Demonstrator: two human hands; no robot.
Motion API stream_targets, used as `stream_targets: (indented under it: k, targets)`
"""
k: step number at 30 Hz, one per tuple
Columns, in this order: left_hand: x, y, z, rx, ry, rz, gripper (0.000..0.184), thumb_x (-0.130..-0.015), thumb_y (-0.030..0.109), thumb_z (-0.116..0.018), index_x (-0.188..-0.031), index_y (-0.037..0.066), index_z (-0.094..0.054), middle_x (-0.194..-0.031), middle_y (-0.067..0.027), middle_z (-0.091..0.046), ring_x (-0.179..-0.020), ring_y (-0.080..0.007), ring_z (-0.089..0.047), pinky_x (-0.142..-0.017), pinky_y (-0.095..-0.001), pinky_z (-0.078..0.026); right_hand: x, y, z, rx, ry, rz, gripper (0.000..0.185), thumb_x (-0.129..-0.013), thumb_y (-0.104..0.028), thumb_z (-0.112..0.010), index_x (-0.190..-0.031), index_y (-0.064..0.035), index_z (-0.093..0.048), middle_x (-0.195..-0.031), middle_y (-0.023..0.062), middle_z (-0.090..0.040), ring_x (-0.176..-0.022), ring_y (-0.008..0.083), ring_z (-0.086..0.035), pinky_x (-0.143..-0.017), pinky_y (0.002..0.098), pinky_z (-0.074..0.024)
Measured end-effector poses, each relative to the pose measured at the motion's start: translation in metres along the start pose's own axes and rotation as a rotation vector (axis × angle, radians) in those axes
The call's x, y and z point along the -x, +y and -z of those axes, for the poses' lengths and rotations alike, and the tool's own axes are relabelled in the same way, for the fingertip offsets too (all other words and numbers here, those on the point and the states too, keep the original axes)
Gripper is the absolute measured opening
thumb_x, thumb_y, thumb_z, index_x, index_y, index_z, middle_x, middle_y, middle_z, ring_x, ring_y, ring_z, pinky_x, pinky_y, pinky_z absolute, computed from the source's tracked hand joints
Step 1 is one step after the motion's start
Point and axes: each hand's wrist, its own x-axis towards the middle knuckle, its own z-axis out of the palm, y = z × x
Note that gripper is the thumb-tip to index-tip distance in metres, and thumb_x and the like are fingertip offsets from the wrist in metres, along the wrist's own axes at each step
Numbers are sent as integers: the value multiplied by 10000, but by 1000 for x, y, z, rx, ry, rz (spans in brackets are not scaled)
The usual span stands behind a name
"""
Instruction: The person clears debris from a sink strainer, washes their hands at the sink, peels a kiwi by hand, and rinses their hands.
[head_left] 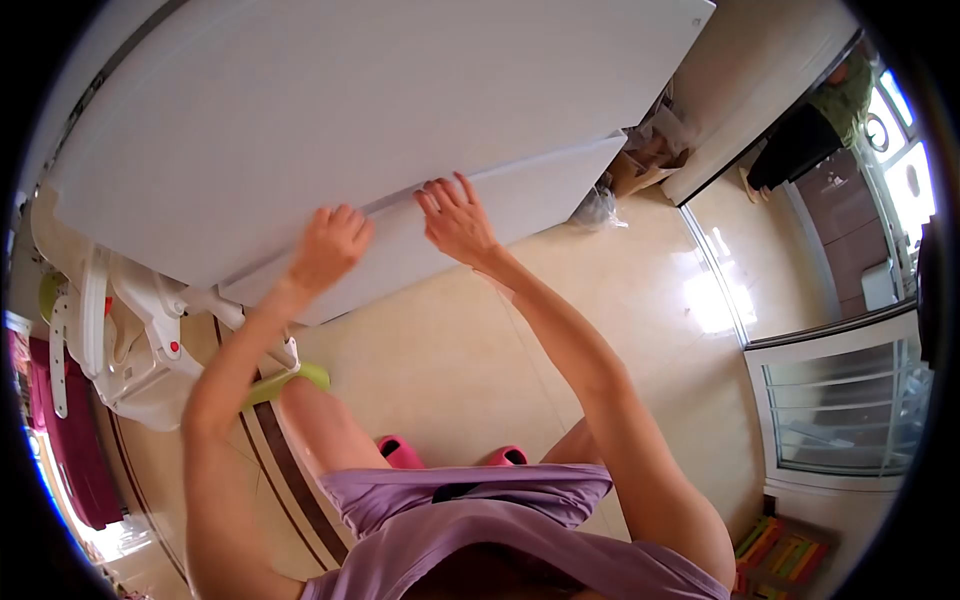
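Observation:
In front of me is a large pale refrigerator with a wide upper door (330,110) and a lower drawer (530,190) below it. My left hand (335,243) has its fingers curled at the drawer's top edge, left of centre; its fingertips are partly hidden. My right hand (455,222) hooks bent fingers at the seam between door and drawer, a little to the right, with one finger raised and apart from the others. Both arms stretch forward over my bent knees.
A white plastic chair-like frame (150,350) stands close at left, beside a green piece (310,376). Cardboard and plastic bags (645,165) sit past the refrigerator's right end. A glass-fronted cabinet (835,410) is at right. A person (810,130) appears at upper right.

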Motion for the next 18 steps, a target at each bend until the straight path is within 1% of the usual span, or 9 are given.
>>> stream_targets:
  k: [2,3,4,5,7,9,12,15,18]
  targets:
    - [-29,-35,24,-146,158,-179,60,-708,108,-587,-763,115,-564,-720,10,-524,-800,-155,-520,-725,-293,-382,-10,-12,-12,-118,-32,-20,356,-729,-242,-685,-1003,-46,-569,-967,109,-576,-995,270,-513,-988,436,-353]
    - [-45,-54,26,-156,217,-219,42,-714,114,-581,-736,123,-545,-713,5,-520,-795,-156,-518,-729,-293,-384,-11,-19,-16,-117,-24,-17,356,-729,-242,-685,-1003,-46,-569,-967,109,-576,-995,270,-513,-988,436,-353]
    - [-63,-70,39,-145,238,-251,52,-721,110,-576,-719,121,-525,-695,2,-510,-792,-157,-519,-733,-291,-385,-13,-24,-19,-142,38,-87,340,-743,-268,-687,-977,-46,-583,-965,105,-578,-986,273,-516,-979,429,-356]
    - [-79,-84,49,-135,225,-282,69,-717,117,-589,-717,121,-520,-696,2,-510,-794,-159,-519,-750,-293,-389,-16,-29,-19,-169,101,-164,330,-756,-295,-688,-952,-45,-597,-963,101,-580,-977,276,-520,-970,423,-358]
    - [-104,-101,65,-118,221,-318,87,-713,124,-601,-714,121,-514,-696,2,-510,-796,-161,-518,-766,-295,-392,-16,-29,-27,-193,80,-214,337,-757,-317,-690,-935,-44,-604,-948,100,-583,-975,279,-519,-960,422,-362]
    - [-119,-110,77,-71,181,-409,148,-679,157,-659,-720,120,-522,-712,2,-519,-803,-164,-517,-805,-295,-392,-19,-27,-28,-208,59,-245,346,-757,-339,-692,-919,-44,-612,-933,99,-587,-972,283,-518,-950,421,-365]
    - [-117,-109,78,-78,177,-428,197,-655,188,-702,-737,124,-534,-739,3,-534,-833,-166,-516,-839,-298,-386,-21,-29,-33,-198,145,-275,331,-775,-318,-685,-939,-47,-591,-908,103,-585,-947,291,-519,-893,425,-378]
    - [-115,-109,76,-33,125,-371,206,-656,196,-712,-757,125,-547,-767,-1,-549,-875,-163,-517,-848,-302,-382,-15,-30,-37,-266,78,-267,310,-788,-309,-682,-940,-52,-598,-921,105,-592,-946,286,-522,-885,414,-372]
    - [-114,-109,71,-56,144,-356,226,-645,219,-723,-758,132,-547,-771,-8,-548,-914,-151,-516,-858,-313,-384,-10,-33,-35,-291,21,-346,313,-745,-302,-702,-936,-65,-628,-960,114,-616,-961,288,-526,-923,429,-362]
